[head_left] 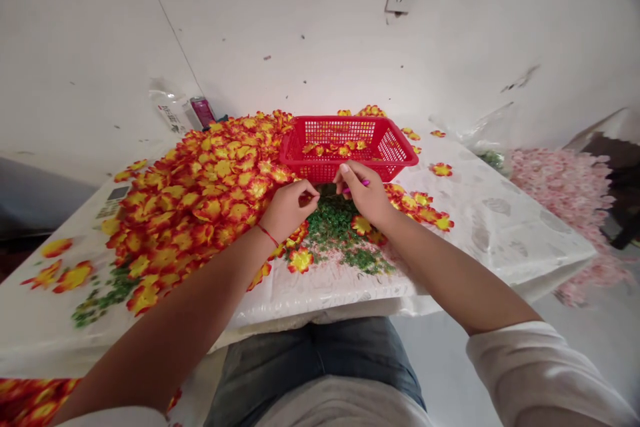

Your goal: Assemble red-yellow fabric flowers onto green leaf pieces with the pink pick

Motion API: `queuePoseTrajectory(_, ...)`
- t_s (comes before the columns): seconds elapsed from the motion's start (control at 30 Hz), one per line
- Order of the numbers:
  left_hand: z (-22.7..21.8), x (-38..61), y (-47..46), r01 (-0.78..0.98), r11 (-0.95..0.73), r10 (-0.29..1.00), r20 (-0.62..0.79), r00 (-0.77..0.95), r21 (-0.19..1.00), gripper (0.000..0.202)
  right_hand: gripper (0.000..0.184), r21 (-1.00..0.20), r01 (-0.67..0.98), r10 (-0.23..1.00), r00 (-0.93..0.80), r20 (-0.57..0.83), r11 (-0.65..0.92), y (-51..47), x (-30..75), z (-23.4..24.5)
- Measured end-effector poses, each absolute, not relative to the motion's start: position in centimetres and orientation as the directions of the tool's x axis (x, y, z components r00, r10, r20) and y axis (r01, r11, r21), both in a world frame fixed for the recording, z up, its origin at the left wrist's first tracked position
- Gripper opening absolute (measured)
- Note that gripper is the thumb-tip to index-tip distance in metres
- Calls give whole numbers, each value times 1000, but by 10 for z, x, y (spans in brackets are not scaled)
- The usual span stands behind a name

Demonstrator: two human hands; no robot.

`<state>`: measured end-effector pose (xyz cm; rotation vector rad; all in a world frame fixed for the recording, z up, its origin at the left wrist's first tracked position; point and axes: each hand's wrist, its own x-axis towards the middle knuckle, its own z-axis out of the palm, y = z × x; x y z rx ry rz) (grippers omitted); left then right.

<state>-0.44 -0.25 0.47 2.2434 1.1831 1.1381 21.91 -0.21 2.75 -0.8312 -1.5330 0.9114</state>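
Observation:
My left hand (289, 207) is closed in a pinch in front of the basket; whatever its fingertips hold is too fine to name. Close by on the right, my right hand (365, 195) is curled around a small magenta object (365, 183), mostly hidden by the fingers. A faint thin line seems to run between the two hands. Beneath them lies a heap of tiny green plastic leaves (333, 220). Just behind the hands stands a red mesh basket (350, 170) with several flowers inside. A big pile of red-and-yellow artificial flowers (210, 180) spreads to the left of my left hand.
A white plastic sheet covers the table (490, 213). Loose flowers (441, 169) lie right of the basket, and more green leaves (103, 297) at the front left. A phone-like item (114, 197) lies beside the pile. Pink flowers (563, 180) stand beyond the right edge.

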Motion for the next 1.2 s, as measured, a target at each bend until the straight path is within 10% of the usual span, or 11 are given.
queuePoseTrajectory(0.5,6,-4,-3,479,-596,803,488,343,644,18,70,-932,-52,926,-107,362,358,11,221,26)
queuePoseTrajectory(0.9,30,-6,-21,805,-506,719,666,197,308,29,68,-924,-80,925,-51,378,373,17,224,23)
queuePoseTrajectory(1.2,13,-19,-4,787,-430,745,666,32,443,54,69,-924,-62,919,-102,382,377,14,222,21)
